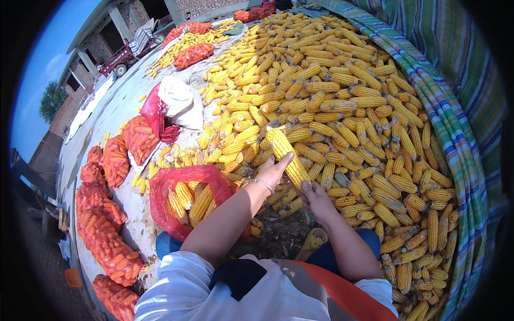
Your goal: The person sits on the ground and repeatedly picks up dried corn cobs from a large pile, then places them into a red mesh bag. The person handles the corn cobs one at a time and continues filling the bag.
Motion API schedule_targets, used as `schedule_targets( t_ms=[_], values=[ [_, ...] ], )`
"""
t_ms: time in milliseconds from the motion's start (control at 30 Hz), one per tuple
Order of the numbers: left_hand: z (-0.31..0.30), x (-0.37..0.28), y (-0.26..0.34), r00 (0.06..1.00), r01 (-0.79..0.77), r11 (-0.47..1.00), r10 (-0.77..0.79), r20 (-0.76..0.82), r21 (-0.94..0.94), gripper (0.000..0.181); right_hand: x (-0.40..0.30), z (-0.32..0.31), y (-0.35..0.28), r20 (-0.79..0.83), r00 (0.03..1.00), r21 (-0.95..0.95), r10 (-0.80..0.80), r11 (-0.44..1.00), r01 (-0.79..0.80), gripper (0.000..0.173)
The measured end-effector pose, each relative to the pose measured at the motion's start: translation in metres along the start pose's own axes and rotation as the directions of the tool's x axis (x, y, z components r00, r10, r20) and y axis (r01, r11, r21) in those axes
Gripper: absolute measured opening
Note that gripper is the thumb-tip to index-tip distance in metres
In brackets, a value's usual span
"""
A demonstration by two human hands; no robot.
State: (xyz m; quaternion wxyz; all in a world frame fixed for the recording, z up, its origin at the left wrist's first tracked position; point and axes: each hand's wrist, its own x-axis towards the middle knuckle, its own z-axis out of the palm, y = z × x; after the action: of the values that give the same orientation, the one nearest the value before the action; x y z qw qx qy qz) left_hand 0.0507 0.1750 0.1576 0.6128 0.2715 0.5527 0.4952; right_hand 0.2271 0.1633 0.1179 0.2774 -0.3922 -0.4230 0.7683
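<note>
A husked yellow corn cob [286,154] is held up between both hands, over the near edge of a large corn pile [337,92]. My left hand [274,171] grips its middle with the thumb laid across the kernels. At the lower end, my right hand [317,200] pinches the cob with its fingers. A silvery bracelet circles the left wrist. Under my left forearm stands a red mesh bag [160,196], its mouth wide and several cobs [200,204] inside.
Filled red mesh bags [106,240] line the concrete [132,224] on the left. White and red sacks [180,100] lie beyond the near bag. A striped tarp [449,104] borders the pile on the right. A red cargo tricycle [120,62] is parked by the brick building.
</note>
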Motion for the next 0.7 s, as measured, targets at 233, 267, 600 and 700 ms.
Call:
schedule_targets(
  t_ms=[233,267,600,700],
  values=[
    [-0.008,-0.003,-0.023,0.953,-0.300,0.933,0.285,-0.101,-0.200,0.038,0.008,-0.010,-0.005,0.144,0.975,-0.839,-0.170,0.501,0.211,0.074],
    [-0.010,-0.004,-0.022,0.936,-0.349,0.928,0.339,-0.093,-0.128,0.036,0.009,-0.009,-0.008,0.110,0.926,-0.768,-0.361,0.561,0.310,0.075],
    [-0.003,-0.035,-0.062,0.978,-0.152,0.920,0.087,0.191,0.362,0.043,0.056,-0.009,-0.033,-0.093,0.923,-0.719,-0.372,0.666,0.196,0.065],
    [-0.006,-0.038,-0.050,0.955,0.130,0.987,-0.151,0.254,0.097,0.041,0.072,-0.021,-0.024,-0.103,0.908,-0.602,-0.406,0.752,0.268,0.063]
  ],
)
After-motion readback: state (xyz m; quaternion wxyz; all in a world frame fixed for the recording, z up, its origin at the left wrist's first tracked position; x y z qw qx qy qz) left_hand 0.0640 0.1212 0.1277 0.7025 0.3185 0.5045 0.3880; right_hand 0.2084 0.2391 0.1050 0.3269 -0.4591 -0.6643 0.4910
